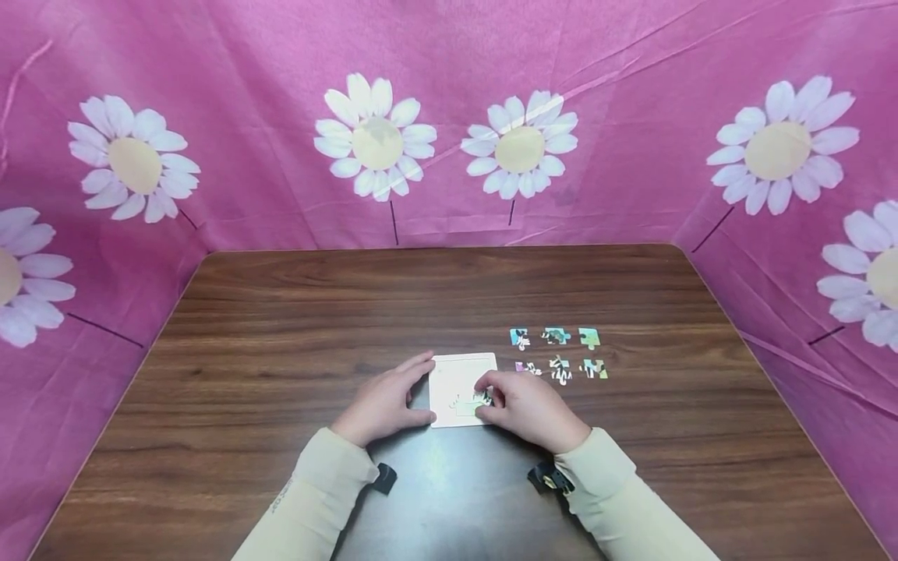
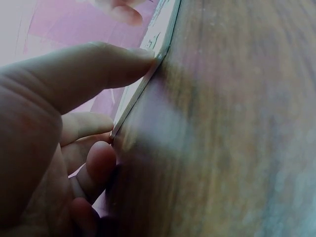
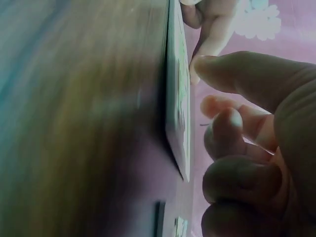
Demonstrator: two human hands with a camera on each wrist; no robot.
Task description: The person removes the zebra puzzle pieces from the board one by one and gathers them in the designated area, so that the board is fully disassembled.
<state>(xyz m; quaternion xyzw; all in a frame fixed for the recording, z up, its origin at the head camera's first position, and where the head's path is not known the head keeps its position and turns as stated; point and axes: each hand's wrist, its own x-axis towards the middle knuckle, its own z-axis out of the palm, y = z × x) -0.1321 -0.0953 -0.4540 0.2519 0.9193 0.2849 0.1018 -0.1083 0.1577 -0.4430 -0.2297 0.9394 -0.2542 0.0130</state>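
Observation:
A white square puzzle board [image 1: 449, 374] lies on the table, with a few jigsaw pieces [image 1: 466, 407] in its lower right part. My left hand [image 1: 387, 399] holds the board's left side, thumb at the near corner and index finger at the far one. In the left wrist view the thumb [image 2: 133, 64] rests on the board's edge [image 2: 129, 106]. Over the board's right side is my right hand [image 1: 526, 407], its thumb and index finger apart around the pieces. Nothing shows between its fingers [image 3: 242, 175] in the right wrist view, where they stand beside the board [image 3: 177, 98].
Two rows of loose jigsaw pieces [image 1: 560, 370] lie to the right of the board, partly behind the right hand. The wooden table [image 1: 281, 327] ends at a pink cloth [image 1: 449, 195] with daisies. Dark wrist straps [image 1: 550, 477] show at the sleeves.

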